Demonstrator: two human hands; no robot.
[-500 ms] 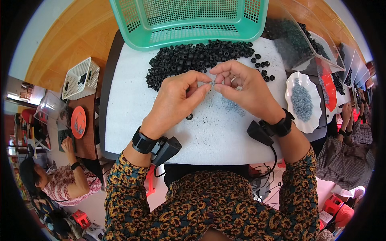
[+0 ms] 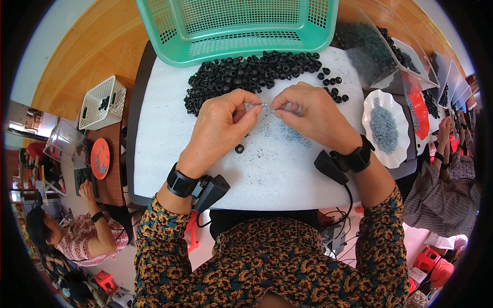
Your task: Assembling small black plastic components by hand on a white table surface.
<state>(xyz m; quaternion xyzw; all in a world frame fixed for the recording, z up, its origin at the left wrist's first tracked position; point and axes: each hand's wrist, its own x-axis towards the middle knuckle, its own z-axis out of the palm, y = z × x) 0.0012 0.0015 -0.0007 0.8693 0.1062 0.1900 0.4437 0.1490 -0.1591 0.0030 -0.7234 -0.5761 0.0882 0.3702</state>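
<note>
Drawn slightly apart since half a second ago are the left hand [image 2: 220, 123] and right hand [image 2: 313, 113], and the right index fingertip has been lowered to its thumb. Over the middle of a white mat [image 2: 277, 179], a small greyish piece [image 2: 264, 104] is pinched between the left thumb and index fingertips. By its other end the right thumb and index are closed together; whether it is gripped there cannot be told. Bare mat is left beside the left hand and between the forearms, down to the near edge. Beyond the hands, space is bounded by piled black beads [image 2: 231, 79] and a green basket [image 2: 185, 59]; to the right, by a scalloped white dish [image 2: 402, 131]. Loose blue-grey beads [image 2: 297, 136] are scattered below the right hand.
</note>
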